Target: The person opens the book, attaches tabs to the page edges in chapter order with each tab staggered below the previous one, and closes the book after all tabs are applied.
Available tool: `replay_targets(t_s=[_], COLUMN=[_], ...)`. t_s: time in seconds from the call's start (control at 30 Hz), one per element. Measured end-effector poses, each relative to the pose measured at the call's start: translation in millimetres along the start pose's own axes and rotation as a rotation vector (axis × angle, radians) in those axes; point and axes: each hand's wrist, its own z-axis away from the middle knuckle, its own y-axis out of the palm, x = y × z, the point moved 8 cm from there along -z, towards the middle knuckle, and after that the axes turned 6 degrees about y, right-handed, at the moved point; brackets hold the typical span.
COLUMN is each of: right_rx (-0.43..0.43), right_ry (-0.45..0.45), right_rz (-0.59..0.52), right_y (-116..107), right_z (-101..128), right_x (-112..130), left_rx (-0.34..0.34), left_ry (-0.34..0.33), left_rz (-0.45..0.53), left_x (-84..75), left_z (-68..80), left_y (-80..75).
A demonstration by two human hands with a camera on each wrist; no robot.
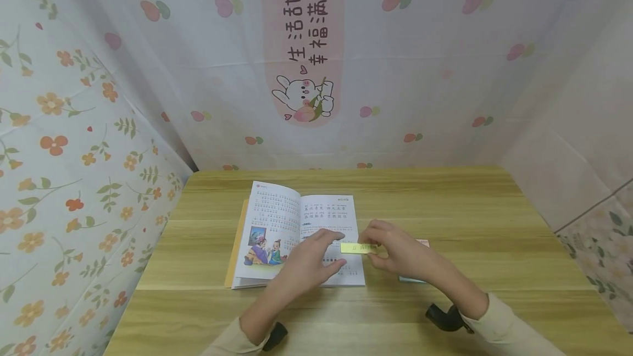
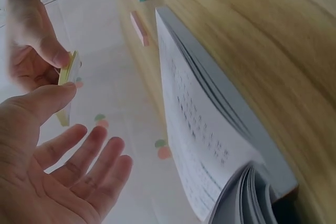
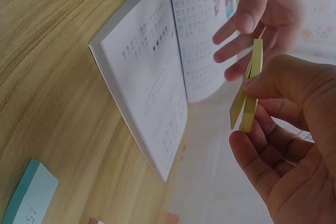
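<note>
While the right hand (image 1: 395,251) pinches a small yellow sticky-note pad (image 1: 359,248) between thumb and fingertips, holding it in the air just above the right-hand page of the open picture book (image 1: 296,238), the left hand (image 1: 316,260) comes in loose and spread, thumb tip brushing the pad's near end and the fingers gripping nothing. From the right wrist view one sheet is fanned away from the stack at its lower end, and that is where I'd expect trouble: pull at the wrong angle and the sheet could curl or tear, or two could lift together. The grip on the pad looks light, so a firm tug might drag the whole pad out and drop it onto the page. Over on the bench (image 1: 494,224), a blue pad (image 3: 29,195) and a pink one (image 2: 139,28) lie beside the book, near enough for a sleeve to nudge.
</note>
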Motion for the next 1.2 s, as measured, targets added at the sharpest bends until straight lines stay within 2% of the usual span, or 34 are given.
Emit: replay_targets(t_s=[0.33, 0.63, 0.9, 1.2], right_rx=[0.012, 0.022, 0.016, -0.003], right_ry=[0.021, 0.007, -0.010, -0.029], right_rz=[-0.002, -0.009, -0.010, 0.003], right_y=[0.7, 4.7, 4.3, 4.7], right_z=[0.5, 0.6, 1.0, 1.3], right_x=[5.4, 7.2, 8.9, 8.8], left_rx=[-0.028, -0.055, -0.125, -0.137], left_ry=[0.008, -0.006, 0.038, 0.051], left_rz=[0.071, 0.090, 0.137, 0.129], left_x=[-3.1, -4.7, -7.3, -6.0], left_z=[-2.4, -1.1, 0.1, 0.8], left_y=[6.2, 7.0, 2.6, 3.4])
